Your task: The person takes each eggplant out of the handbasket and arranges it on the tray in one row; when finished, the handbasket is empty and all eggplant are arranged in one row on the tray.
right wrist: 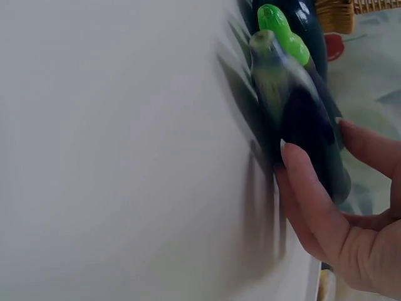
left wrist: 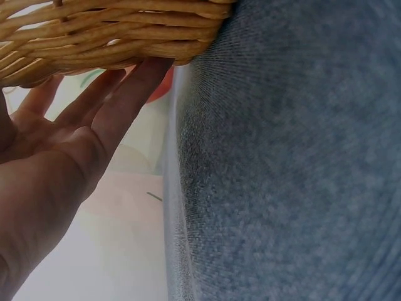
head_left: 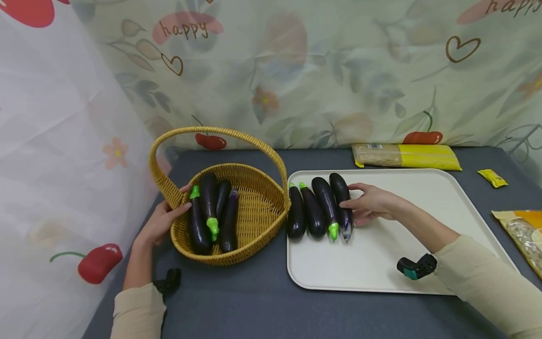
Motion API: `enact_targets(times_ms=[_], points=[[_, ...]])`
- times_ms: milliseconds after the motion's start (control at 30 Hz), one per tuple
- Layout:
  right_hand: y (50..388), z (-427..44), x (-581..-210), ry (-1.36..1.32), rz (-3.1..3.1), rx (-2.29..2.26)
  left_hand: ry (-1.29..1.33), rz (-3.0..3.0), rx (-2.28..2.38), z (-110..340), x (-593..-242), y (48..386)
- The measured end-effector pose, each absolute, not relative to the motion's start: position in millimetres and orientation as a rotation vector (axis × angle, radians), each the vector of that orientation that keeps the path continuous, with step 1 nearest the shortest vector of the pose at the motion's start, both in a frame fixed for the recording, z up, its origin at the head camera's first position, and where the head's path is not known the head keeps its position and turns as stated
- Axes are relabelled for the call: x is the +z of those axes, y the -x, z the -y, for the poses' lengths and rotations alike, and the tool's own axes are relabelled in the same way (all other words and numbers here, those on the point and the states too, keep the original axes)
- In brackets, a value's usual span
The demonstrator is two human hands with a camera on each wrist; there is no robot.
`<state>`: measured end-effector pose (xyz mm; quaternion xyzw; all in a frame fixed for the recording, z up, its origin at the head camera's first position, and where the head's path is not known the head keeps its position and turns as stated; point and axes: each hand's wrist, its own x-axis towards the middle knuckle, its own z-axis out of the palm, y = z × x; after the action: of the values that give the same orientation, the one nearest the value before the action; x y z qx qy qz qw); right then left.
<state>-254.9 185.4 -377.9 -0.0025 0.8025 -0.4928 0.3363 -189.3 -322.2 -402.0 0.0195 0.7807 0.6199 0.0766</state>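
Observation:
A wicker basket (head_left: 258, 212) with a tall handle holds several dark eggplants (head_left: 229, 221) in its left half. My left hand (head_left: 158, 223) grips the basket's left rim, thumb over the edge; the left wrist view has its fingers (left wrist: 128, 103) against the underside of the weave (left wrist: 113, 37). On the white tray (head_left: 360, 268) several more eggplants (head_left: 296, 214) lie side by side at the left end. My right hand (head_left: 374, 205) holds the rightmost eggplant (head_left: 340, 188) between thumb and fingers; in the right wrist view that eggplant (right wrist: 304, 119) sits between the fingertips.
Behind the tray lies a yellow-and-clear packet (head_left: 427, 157). A small yellow packet (head_left: 492, 178) and a larger orange-and-clear bag (head_left: 522, 233) lie to its right. Patterned cloth (head_left: 296, 84) hangs behind and at the left of the dark table (head_left: 237, 301).

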Motion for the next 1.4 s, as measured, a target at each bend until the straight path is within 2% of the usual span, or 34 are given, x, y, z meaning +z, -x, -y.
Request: enact_targets(times_ms=[733,1400], points=[[265,-183,-385,-0.059,-2.239,-1.308,-0.082,-2.359,1.848,323,-402,188],[268,-187,-387,0.021,-2.152,-1.374,-0.073,-2.364,1.838,323,-401,189]])
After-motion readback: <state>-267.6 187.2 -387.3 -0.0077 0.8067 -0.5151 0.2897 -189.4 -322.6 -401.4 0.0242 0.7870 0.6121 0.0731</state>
